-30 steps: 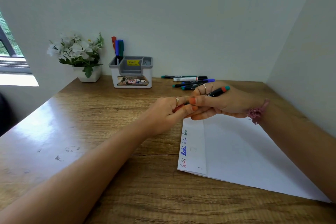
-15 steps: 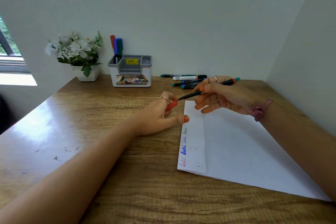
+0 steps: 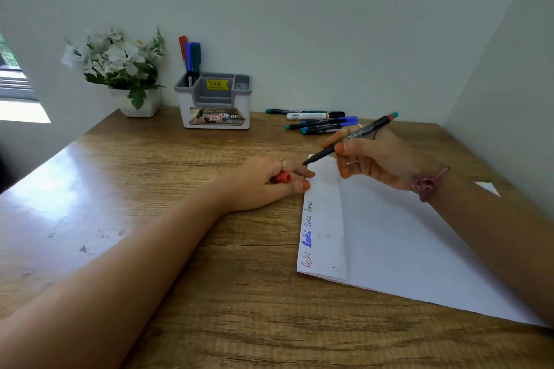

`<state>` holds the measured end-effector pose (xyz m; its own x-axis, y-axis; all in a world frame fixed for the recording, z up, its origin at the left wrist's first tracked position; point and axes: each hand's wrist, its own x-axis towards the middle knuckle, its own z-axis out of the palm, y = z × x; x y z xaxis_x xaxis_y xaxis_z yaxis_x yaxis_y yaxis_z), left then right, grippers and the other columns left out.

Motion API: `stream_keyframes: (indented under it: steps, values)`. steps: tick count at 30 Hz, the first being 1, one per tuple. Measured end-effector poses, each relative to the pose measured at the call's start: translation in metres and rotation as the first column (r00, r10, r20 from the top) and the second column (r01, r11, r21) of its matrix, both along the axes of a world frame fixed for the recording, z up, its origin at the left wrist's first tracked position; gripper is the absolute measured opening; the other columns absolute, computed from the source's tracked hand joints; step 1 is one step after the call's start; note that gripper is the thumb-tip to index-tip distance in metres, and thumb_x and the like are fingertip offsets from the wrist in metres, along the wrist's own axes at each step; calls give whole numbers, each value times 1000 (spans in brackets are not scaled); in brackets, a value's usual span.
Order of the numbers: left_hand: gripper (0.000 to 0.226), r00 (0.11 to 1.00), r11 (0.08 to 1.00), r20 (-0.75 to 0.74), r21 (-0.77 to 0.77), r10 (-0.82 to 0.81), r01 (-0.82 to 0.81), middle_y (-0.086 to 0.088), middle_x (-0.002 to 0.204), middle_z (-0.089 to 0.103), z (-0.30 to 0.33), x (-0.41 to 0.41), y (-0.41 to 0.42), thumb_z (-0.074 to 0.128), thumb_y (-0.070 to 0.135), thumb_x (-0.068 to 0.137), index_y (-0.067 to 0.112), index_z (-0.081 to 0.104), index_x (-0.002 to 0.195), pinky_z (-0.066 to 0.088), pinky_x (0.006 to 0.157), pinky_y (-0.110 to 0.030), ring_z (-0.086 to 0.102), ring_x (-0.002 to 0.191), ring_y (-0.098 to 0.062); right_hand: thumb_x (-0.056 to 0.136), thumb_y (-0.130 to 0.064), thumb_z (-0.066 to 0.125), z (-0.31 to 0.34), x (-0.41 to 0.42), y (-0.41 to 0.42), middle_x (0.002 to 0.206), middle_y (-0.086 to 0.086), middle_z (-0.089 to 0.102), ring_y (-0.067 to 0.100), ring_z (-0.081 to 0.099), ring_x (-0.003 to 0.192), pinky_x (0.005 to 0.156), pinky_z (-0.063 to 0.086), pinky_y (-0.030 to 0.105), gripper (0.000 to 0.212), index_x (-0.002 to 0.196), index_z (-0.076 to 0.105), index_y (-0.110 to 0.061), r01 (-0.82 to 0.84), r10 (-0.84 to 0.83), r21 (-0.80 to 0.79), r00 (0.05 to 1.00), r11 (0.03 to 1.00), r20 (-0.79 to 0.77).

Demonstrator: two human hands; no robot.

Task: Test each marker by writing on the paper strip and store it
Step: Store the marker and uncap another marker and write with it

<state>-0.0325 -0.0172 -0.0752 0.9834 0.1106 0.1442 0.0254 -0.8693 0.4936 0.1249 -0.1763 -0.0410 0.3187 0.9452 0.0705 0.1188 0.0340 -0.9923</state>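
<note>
At the centre of the frame, the left hand (image 3: 266, 181) is gripping the red cap (image 3: 281, 178), now pulled clear of the marker (image 3: 349, 138) that the right hand (image 3: 371, 159) is pinching, tip hovering over the top of the paper strip (image 3: 323, 219). Uncapped a moment ago, it is looking ready for testing. Four words are showing on the strip; three markers are standing in the holder (image 3: 215, 102), and five are lying at upper right (image 3: 317, 121).

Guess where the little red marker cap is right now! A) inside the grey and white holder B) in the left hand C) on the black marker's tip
B: the red marker cap sits between the curled fingers of the left hand.
</note>
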Motion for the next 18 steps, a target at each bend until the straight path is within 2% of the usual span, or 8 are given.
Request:
stream_keyframes:
  steps: [2, 5, 8, 11, 16, 18]
  values:
    - [37, 1000, 1000, -29, 20, -4, 5, 7, 86, 64, -2, 2, 2, 47, 54, 87, 42, 55, 122, 37, 64, -18, 53, 72, -1, 75, -10, 56, 0, -3, 2, 55, 0, 57, 12, 54, 50, 49, 47, 21, 14, 83, 68, -8, -2, 2, 2, 999, 1000, 51]
    - [41, 999, 998, -50, 55, -6, 8, 9, 72, 56, -3, 5, 3, 47, 56, 86, 42, 54, 124, 34, 59, -20, 48, 64, -1, 73, -7, 53, -6, -5, 4, 56, 0, 54, 12, 49, 52, 48, 41, 20, 14, 82, 64, -7, -46, 46, -5, 994, 999, 104]
    - [41, 997, 996, -70, 90, -16, 23, -1, 79, 60, -4, 8, 4, 48, 56, 85, 41, 55, 122, 38, 63, -25, 47, 66, -6, 73, -1, 51, -11, -3, 8, 58, 1, 55, 12, 49, 53, 50, 42, 20, 19, 81, 66, -10, -100, 98, 27, 991, 995, 87]
    - [31, 997, 996, -64, 75, -34, 39, -3, 83, 63, -7, 9, 9, 51, 49, 88, 43, 58, 118, 36, 62, -21, 48, 66, -6, 74, 1, 50, -16, 2, 10, 57, 1, 55, 11, 49, 52, 51, 44, 20, 27, 77, 72, -16, -105, 100, 94, 994, 990, 52]
    - [29, 996, 998, -76, 50, -36, 40, -2, 84, 65, -7, 11, 10, 52, 45, 89, 43, 58, 117, 40, 68, -26, 49, 68, -7, 68, -19, 60, -26, 6, 14, 52, -5, 55, 9, 47, 46, 47, 40, 19, 12, 75, 70, -16, -48, 28, 92, 979, 995, 203]
    - [24, 996, 998, -79, 46, -38, 42, 3, 82, 64, -7, 10, 9, 52, 43, 90, 49, 54, 113, 41, 69, -22, 50, 71, -6, 68, -13, 57, -26, 5, 17, 51, -6, 54, 8, 45, 43, 44, 39, 18, 8, 72, 63, -9, -32, 11, 115, 984, 993, 177]
